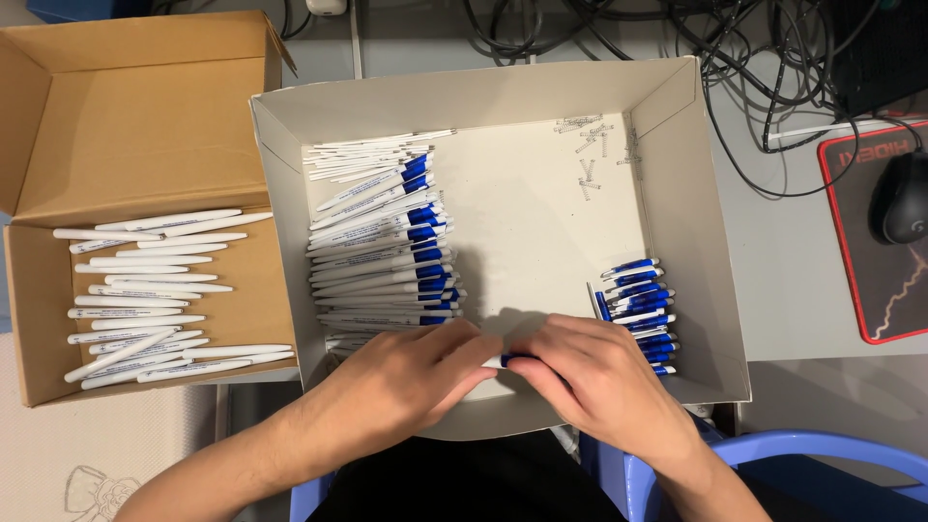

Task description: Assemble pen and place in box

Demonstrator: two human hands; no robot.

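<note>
My left hand (pixel 406 379) and my right hand (pixel 590 372) meet over the near edge of a white cardboard box (pixel 677 116). Together they pinch one white and blue pen (pixel 505 361), mostly hidden by the fingers. A big stack of white and blue pens (pixel 382 246) lies in the box to the left, just beyond my left hand. A smaller pile of blue pen parts (pixel 638 309) sits right beside my right hand. Several small metal springs (pixel 592 145) lie scattered at the box's far right corner.
A brown cardboard box (pixel 145 116) at the left holds several white pen barrels (pixel 155 295). A mouse (pixel 901 198) on a red-edged mat (pixel 865 290) and tangled black cables (pixel 754 58) lie to the right. A blue plastic chair (pixel 822 449) shows below.
</note>
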